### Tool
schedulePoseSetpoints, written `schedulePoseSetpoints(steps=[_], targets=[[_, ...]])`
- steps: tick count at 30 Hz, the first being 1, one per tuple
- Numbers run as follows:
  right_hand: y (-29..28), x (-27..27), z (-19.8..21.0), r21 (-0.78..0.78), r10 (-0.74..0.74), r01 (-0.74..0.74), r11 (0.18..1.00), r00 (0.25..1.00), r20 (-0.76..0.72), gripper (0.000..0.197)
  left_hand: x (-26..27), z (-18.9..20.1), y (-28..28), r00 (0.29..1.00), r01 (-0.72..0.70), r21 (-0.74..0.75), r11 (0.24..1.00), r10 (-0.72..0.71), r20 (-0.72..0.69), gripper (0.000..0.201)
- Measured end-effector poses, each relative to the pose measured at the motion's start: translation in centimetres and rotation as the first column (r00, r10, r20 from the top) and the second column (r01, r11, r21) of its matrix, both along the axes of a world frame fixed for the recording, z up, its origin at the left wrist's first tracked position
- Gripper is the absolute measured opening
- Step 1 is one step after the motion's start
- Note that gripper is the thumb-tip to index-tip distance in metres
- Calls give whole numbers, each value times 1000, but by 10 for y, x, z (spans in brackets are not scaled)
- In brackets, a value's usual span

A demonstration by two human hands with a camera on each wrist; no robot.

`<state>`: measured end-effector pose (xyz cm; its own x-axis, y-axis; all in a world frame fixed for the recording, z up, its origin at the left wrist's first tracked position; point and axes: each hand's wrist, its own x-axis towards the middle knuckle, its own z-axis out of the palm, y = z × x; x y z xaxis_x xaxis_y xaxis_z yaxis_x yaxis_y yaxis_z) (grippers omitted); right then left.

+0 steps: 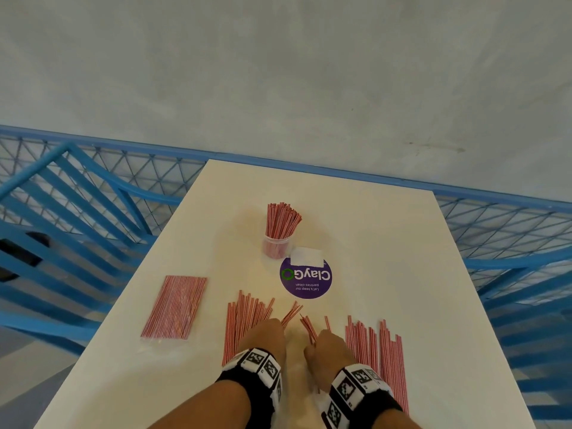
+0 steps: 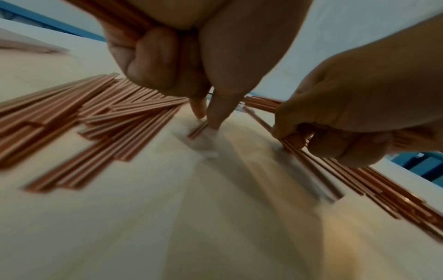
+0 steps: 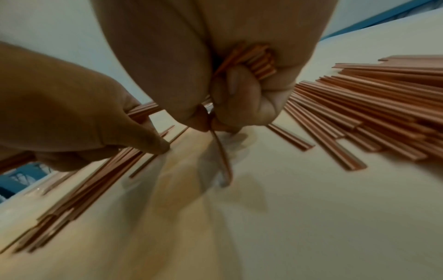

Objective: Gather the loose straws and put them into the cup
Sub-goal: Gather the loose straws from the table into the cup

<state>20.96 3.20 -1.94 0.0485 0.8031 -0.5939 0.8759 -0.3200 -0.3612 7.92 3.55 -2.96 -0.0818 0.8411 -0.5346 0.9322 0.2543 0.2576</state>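
Observation:
A clear cup (image 1: 277, 246) stands mid-table, holding a bunch of red-and-white straws (image 1: 283, 221). Loose straws lie in a left pile (image 1: 244, 320) and a right pile (image 1: 374, 351) near the front edge. Between the piles, my left hand (image 1: 267, 334) grips a small bundle of straws (image 1: 292, 314) in its curled fingers. In the left wrist view two of its fingertips (image 2: 212, 121) press on a few straws (image 2: 197, 131) on the table. My right hand (image 1: 326, 346) grips another bundle (image 3: 260, 62) and pinches a single straw (image 3: 221, 153) that hangs down to the table.
A sealed packet of straws (image 1: 175, 306) lies at the left of the white table (image 1: 387, 243). A round purple sticker (image 1: 306, 278) with a white label sits just in front of the cup. Blue metal railings (image 1: 77, 196) surround the table.

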Motion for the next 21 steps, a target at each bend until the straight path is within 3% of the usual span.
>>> schedulePoseSetpoints(steps=[7, 11, 14, 16, 18, 21], targets=[[-4, 16, 3, 121, -111, 135, 983, 976, -189, 9, 6, 4, 12, 997, -16, -52, 999, 20, 77, 25], [-2, 23, 6, 161, -152, 189, 969, 965, -215, 16, 7, 5, 10, 994, 49, -45, 998, -44, 102, 28], [4, 28, 8, 178, -176, 223, 959, 954, -244, 29, 9, 9, 8, 977, 62, -2, 998, -60, 206, 20], [8, 30, 14, 142, -275, 346, 927, 888, -368, 33, 11, 15, 5, 944, 40, 40, 998, -51, 326, 23], [10, 29, 25, 34, -385, 466, 884, 767, -513, 44, 13, 23, 4, 892, 35, 68, 997, -62, 447, 27], [12, 25, 40, -107, -452, 531, 840, 579, -678, 57, 15, 40, 6, 826, 41, 85, 996, -81, 557, 24]])
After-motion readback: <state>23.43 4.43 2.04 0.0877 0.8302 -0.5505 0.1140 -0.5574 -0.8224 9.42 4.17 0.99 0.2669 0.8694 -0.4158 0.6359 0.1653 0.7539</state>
